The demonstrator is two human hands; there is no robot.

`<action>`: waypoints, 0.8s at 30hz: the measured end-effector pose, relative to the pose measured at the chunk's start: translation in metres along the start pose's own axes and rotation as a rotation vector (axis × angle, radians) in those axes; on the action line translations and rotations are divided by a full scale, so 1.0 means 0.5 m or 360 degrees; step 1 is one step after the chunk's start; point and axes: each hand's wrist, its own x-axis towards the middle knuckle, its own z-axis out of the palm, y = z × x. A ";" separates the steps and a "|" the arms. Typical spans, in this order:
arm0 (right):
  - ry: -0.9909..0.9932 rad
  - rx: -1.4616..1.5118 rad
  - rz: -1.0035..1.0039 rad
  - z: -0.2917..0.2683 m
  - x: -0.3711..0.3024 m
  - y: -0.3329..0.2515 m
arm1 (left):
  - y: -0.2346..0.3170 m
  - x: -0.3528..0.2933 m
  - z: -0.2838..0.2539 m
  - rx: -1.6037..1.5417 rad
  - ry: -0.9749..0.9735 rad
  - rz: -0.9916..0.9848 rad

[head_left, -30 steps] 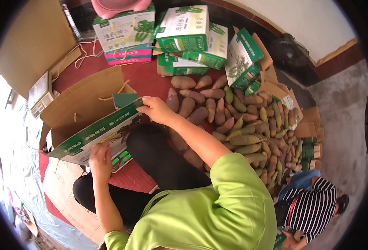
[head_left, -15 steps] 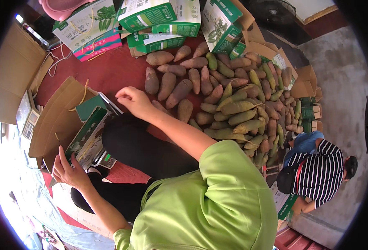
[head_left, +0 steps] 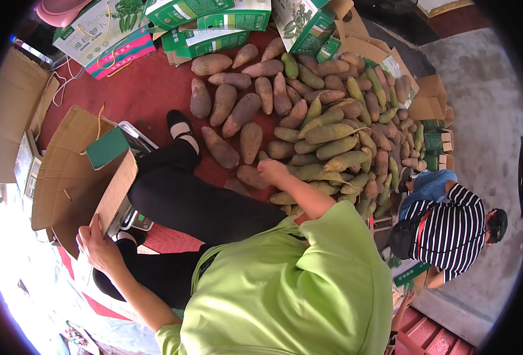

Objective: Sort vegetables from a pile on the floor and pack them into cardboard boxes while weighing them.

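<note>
My left hand [head_left: 100, 247] grips the near flap [head_left: 118, 188] of an open cardboard box [head_left: 66, 171], its fingers at the flap's lower end. The box stands at the left, beside a scale with a small lit display [head_left: 141, 221]. My right hand [head_left: 273, 173] is at the near left edge of a pile of radishes, with its fingers curled. What it holds, if anything, is hidden. Closest to it lies a reddish-brown radish [head_left: 251, 176]. Long green radishes [head_left: 331, 133] lie heaped just beyond, and several brown ones [head_left: 242, 115] lie farther left.
Green and white cartons [head_left: 208, 38] and a pink basin [head_left: 60, 12] stand at the back. A red floor covering [head_left: 149, 80] lies under the radishes. At the right, a person in a striped shirt [head_left: 451, 231] bends over another box. My black-trousered leg [head_left: 196, 192] crosses between box and pile.
My right hand has moved from above the box's side rightward to the radish pile. The box's near flap now shows its plain brown side, and my left hand has stayed on it.
</note>
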 end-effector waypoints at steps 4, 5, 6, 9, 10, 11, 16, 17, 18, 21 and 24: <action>0.0240 -0.0475 0.0006 -0.070 -0.024 0.057 | 0.005 -0.003 0.008 0.0059 -0.0019 -0.0015; 0.0285 -0.0623 0.0010 -0.102 -0.021 0.056 | 0.007 -0.004 0.009 0.0062 -0.0020 -0.0020; 0.0330 -0.0772 0.0013 -0.144 -0.018 0.044 | 0.008 -0.006 0.006 0.0077 -0.0024 -0.0024; 0.0323 -0.1000 0.0142 -0.221 0.003 0.069 | 0.022 -0.002 0.000 0.0099 -0.0044 -0.0040; 0.0465 -0.1145 0.0126 -0.229 0.011 0.101 | 0.028 0.000 -0.002 0.0107 -0.0068 -0.0046; 0.0608 -0.1291 0.0112 -0.236 0.016 0.132 | 0.031 0.002 -0.003 0.0098 -0.0065 -0.0044; 0.0089 -0.1449 0.0352 -0.277 0.033 0.175 | 0.030 0.004 -0.009 0.0103 -0.0079 -0.0045; -0.0115 -0.1500 0.0430 -0.282 0.030 0.162 | 0.025 0.002 -0.008 0.0109 -0.0079 -0.0067; -0.0035 -0.1543 0.0367 -0.279 0.023 0.173 | 0.023 0.002 -0.009 0.0096 -0.0093 -0.0044; 0.0057 -0.1485 0.0306 -0.263 0.028 0.194 | 0.026 0.001 -0.016 0.0099 -0.0106 -0.0035; -0.0002 -0.1546 0.0246 -0.261 0.034 0.200 | 0.019 0.001 -0.007 0.0055 -0.0163 -0.0018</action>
